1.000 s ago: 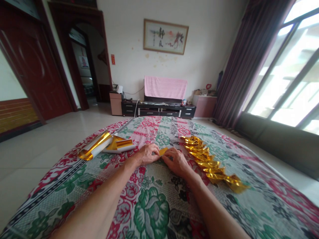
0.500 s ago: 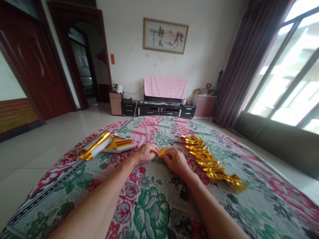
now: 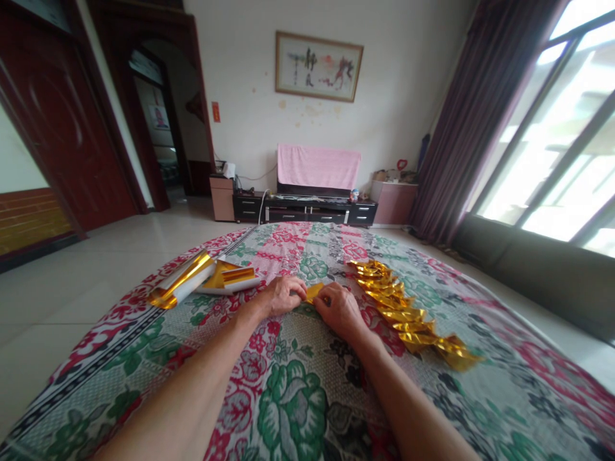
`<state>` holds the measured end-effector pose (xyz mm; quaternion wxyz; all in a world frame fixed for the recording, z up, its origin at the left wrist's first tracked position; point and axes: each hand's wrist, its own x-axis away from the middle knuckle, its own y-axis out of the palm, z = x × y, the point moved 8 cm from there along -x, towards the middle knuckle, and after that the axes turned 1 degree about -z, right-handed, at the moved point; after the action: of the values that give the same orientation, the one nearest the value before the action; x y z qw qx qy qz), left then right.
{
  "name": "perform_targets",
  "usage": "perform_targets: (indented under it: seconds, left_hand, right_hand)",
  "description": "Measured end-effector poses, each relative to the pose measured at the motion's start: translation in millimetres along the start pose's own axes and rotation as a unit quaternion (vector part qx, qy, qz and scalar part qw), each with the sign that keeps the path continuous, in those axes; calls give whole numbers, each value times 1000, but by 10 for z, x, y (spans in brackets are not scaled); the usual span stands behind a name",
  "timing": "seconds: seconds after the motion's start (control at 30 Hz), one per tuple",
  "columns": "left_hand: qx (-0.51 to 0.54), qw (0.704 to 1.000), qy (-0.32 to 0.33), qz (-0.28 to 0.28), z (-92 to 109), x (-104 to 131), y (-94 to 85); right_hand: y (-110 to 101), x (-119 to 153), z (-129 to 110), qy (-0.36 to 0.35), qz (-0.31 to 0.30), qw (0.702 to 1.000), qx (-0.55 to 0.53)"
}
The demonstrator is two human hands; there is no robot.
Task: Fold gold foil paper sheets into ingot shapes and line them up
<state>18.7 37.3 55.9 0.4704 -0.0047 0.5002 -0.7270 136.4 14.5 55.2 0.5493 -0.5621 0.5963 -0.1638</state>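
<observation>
A small piece of gold foil paper (image 3: 314, 291) lies between my two hands over the middle of the flowered cloth (image 3: 293, 410). My left hand (image 3: 286, 294) pinches its left end with bent fingers. My right hand (image 3: 339, 307) is closed on its right end, and the fingers cover much of it. To the right runs a slanting row of folded gold foil pieces (image 3: 403, 314), several of them, overlapping each other. At the left lie curled sheets of gold foil with white backs (image 3: 187, 282).
Beyond the cloth stands a low black cabinet (image 3: 307, 214) with a pink towel (image 3: 318, 166) draped over something on it. A dark curtain (image 3: 446, 141) and a window are on the right. Doorways open at the left above a tiled floor (image 3: 115, 250).
Both hands keep nearly the same place and grip on the small foil piece. The view has tilted very slightly; the row and the curled sheets stay put.
</observation>
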Motion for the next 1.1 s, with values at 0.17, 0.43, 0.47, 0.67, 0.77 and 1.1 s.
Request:
perform_targets:
  seconds: [0.17, 0.43, 0.47, 0.67, 0.77, 1.1]
  left_hand:
    - [-1, 1000, -8, -6, -13, 0, 5]
    - [-16, 1000, -24, 0, 31, -8, -4]
    - [-20, 999, -30, 5, 37, -11, -7]
    - [-47, 998, -27, 40, 30, -30, 20]
    - [-61, 997, -18, 54, 7, -29, 33]
    - [-46, 997, -16, 61, 2, -19, 33]
  right_hand:
    - [5, 0, 13, 1, 7, 1000, 9]
    - [-3, -10, 6, 10, -2, 1000, 16]
    - [-5, -9, 4, 10, -1, 1000, 14]
    - [-6, -3, 7, 13, -3, 1000, 8]
    - [-6, -2, 11, 13, -4, 1000, 9]
    - [-3, -1, 12, 13, -9, 999, 31]
